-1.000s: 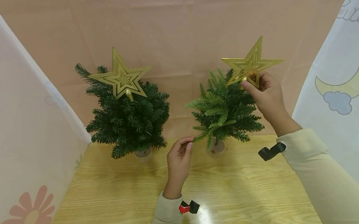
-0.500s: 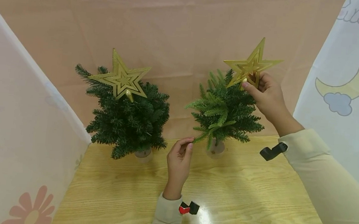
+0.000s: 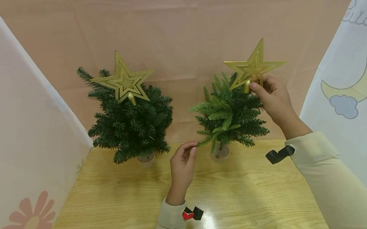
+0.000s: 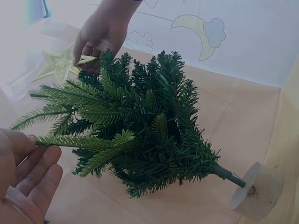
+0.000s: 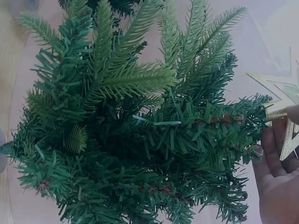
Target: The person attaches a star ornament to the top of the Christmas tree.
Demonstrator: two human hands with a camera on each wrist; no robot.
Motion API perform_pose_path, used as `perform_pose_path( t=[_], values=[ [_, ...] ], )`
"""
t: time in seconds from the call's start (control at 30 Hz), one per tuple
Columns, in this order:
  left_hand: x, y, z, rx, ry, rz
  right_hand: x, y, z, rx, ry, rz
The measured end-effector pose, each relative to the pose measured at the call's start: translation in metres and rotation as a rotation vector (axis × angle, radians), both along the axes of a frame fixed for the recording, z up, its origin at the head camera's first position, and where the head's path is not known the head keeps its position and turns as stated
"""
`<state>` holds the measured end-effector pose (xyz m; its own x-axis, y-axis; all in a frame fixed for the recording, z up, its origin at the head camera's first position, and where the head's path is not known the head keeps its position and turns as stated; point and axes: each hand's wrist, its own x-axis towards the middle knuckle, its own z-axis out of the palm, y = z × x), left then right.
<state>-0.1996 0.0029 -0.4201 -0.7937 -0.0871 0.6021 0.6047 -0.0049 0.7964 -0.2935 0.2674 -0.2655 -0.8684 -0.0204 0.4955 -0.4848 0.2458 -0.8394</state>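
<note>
A small artificial Christmas tree [image 3: 243, 115] with some lighter green sprigs stands at the right on a round wooden base [image 3: 220, 154]. My right hand [image 3: 273, 98] holds a gold star tree topper [image 3: 253, 66] from behind at the tree's tip, thumb beside the star's socket. In the right wrist view the star's socket [image 5: 275, 112] meets the end of the top branch. My left hand [image 3: 182, 164] is low in front of this tree. Thumb and forefinger pinch the tip of a light green branch [image 4: 74, 141] in the left wrist view, the other fingers loosely bent.
To the left stands a second, darker tree [image 3: 134, 125] with its own gold star [image 3: 126, 79] on top. Both trees are on a wood-grain table [image 3: 228, 204]. Behind hangs a peach cloth [image 3: 183, 28], with printed pale cloths at either side.
The right hand's star has shifted and turned slightly to the left at the tree's tip, and the thumb has slid from over the socket to beside it. The left hand stays put.
</note>
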Motion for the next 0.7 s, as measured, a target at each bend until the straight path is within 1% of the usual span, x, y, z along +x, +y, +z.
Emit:
perform_pose_path(
  t=[0.1,0.17,0.2,0.3,0.43,0.7],
  values=[
    [0.0001,-0.0001,-0.0002,0.001,0.003,-0.003,-0.0007,0.0,-0.0005,-0.101,0.008,0.066],
    [0.0001,-0.0001,-0.0004,0.001,0.008,-0.004,-0.0003,0.0004,-0.0005,-0.145,0.01,0.091],
    [0.0001,-0.0001,-0.0003,0.001,0.01,-0.006,0.0,0.0006,-0.0005,-0.154,0.014,0.091],
    [-0.0002,-0.0001,-0.0003,0.004,0.012,-0.008,0.0002,0.0006,0.0002,-0.225,0.024,0.1],
    [0.0,-0.0003,0.0005,0.005,0.011,-0.008,-0.0006,-0.0005,0.0022,-0.312,0.062,0.099],
    [0.0002,-0.0004,0.0,0.007,0.001,-0.014,-0.0011,-0.0004,0.001,-0.305,0.075,0.057]
  ],
)
